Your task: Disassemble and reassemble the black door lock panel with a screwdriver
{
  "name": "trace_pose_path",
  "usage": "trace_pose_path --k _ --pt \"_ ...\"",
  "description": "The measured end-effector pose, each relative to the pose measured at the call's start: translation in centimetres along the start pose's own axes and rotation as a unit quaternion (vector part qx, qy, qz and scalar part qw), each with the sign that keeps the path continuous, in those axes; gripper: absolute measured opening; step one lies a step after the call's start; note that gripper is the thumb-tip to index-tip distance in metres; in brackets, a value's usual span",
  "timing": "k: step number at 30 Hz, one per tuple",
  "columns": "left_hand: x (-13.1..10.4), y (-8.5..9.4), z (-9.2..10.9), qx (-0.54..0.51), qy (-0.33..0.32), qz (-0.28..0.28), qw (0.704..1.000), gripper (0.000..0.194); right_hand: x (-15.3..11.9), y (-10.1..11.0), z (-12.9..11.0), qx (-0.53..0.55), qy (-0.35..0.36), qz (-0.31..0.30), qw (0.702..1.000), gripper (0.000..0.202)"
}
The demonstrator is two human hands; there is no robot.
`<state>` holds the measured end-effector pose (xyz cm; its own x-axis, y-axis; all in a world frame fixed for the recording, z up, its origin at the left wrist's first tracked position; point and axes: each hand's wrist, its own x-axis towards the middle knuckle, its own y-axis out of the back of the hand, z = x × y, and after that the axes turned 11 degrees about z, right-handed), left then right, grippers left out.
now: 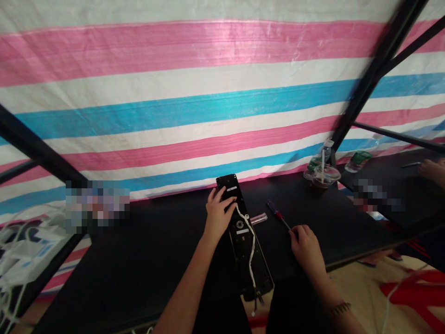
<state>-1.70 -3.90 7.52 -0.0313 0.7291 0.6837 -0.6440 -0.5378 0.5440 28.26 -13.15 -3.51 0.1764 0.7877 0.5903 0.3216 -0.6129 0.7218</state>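
A long, narrow black device panel (245, 250) lies at a slant on the black table, its near end at the table's front edge. A white cable (252, 250) runs down it, with small plugs at the near end. My left hand (219, 211) rests on the panel's upper part with fingers spread, thumb and a finger close to the cable's top end. To the right, my right hand (306, 243) has its fingers curled at the metal tip of a screwdriver (274, 209), whose purple and red handle points away from me. A small clear, pinkish packet (259, 218) lies beside the panel.
A lidded plastic cup with a straw (325, 177) and a bottle (327, 150) stand at the back right of the table (156, 250). Another bottle (358, 161) lies beyond. Another person's hand (433, 170) shows at far right. White cables (17, 278) hang at left.
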Motion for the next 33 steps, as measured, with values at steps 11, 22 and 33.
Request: trace_pose_path --k 11,22,33 --pt "-1.1 2.0 2.9 -0.125 -0.049 0.076 0.988 0.024 -0.2 0.0 -0.4 -0.013 -0.012 0.008 1.0 0.016" --pt "2.4 6.4 8.6 -0.081 -0.127 0.227 0.962 0.017 1.8 6.9 -7.3 0.373 -0.236 -0.063 0.895 0.046" --pt "3.2 11.5 15.4 -0.155 -0.07 0.25 0.953 0.014 2.4 16.3 -14.6 0.517 -0.194 -0.208 0.807 0.036"
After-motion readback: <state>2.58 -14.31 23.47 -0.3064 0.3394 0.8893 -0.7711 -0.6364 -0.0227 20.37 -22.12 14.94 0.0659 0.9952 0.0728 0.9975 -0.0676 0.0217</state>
